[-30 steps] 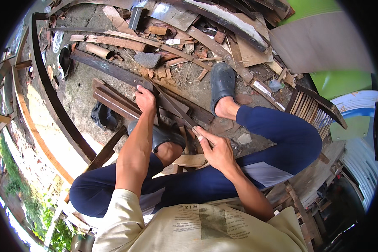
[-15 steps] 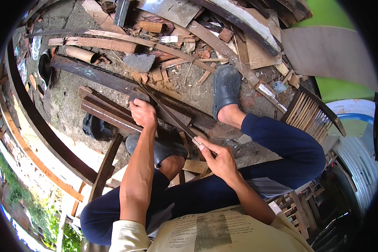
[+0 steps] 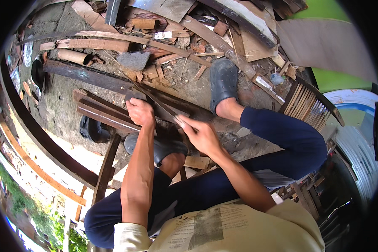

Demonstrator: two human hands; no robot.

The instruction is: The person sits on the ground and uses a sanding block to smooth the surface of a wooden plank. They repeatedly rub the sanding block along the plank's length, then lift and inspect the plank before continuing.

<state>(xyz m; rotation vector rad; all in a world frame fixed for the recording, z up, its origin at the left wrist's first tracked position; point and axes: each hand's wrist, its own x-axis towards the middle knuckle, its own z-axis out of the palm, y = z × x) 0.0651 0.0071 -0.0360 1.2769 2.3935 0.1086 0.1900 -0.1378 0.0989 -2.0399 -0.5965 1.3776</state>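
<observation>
My left hand (image 3: 140,112) is closed around the upper left end of a short dark wooden board (image 3: 135,95). My right hand (image 3: 201,134) grips the near end of a long, narrow, dark blade-like tool (image 3: 157,100); whether it is a saw or a file I cannot tell. The tool lies slantwise across the board, its far tip beyond my left hand. Beneath, a long dark beam (image 3: 88,75) rests on the ground. My left foot's clog (image 3: 166,150) is close below the board, partly hidden by my left forearm.
Several brown wood strips (image 3: 107,112) lie left of my hands. A grey stone block (image 3: 133,60) and wood scraps (image 3: 143,23) are scattered beyond the beam. My other clog (image 3: 223,82) stands at right, near a slatted wooden piece (image 3: 308,105). A dark wooden post (image 3: 107,168) rises at lower left.
My right hand has pushed the tool forward and to the left along the board, closer to my left hand. My left hand keeps its hold on the board. The whole view has shifted slightly.
</observation>
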